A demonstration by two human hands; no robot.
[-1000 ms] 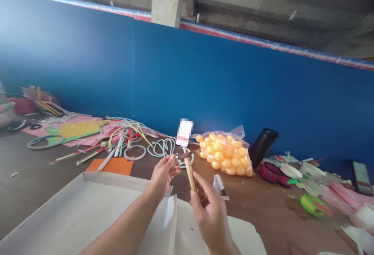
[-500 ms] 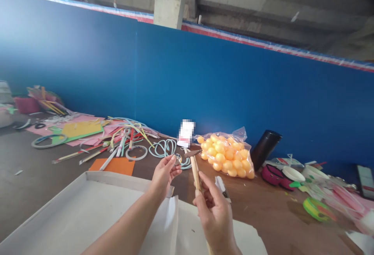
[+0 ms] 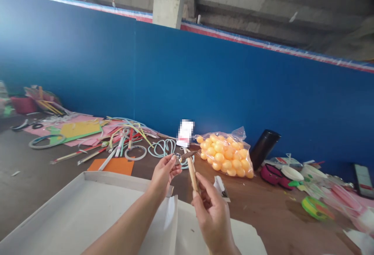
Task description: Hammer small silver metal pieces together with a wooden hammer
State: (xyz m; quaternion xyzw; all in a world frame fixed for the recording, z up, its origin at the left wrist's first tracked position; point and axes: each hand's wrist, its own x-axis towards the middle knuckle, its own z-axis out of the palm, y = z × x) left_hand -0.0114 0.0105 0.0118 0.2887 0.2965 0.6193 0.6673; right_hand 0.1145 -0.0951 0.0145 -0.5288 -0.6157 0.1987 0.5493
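Part of the hammer (image 3: 191, 168) invisible inside the right grip (image 3: 212, 213)

1. A clear bag of orange balls (image 3: 224, 154) rests on the brown desk (image 3: 263, 202).
2. Left of the bag, the left hand (image 3: 163, 172) pinches a shiny metal piece (image 3: 177, 158) between thumb and fingers.
3. On the near side of the bag, the right hand (image 3: 214, 210) grips a wooden-handled hammer (image 3: 192, 171); its head points toward the bag, its other end close to the metal piece, contact unclear.
4. Nearer than the bag, an open white box (image 3: 102, 212) lies below the hands.
5. Just right of the bag, a black cylinder (image 3: 265, 149) leans.
6. Well left of the bag lies orange paper (image 3: 124, 166).
7. Behind the bag stands a blue panel (image 3: 204, 79).
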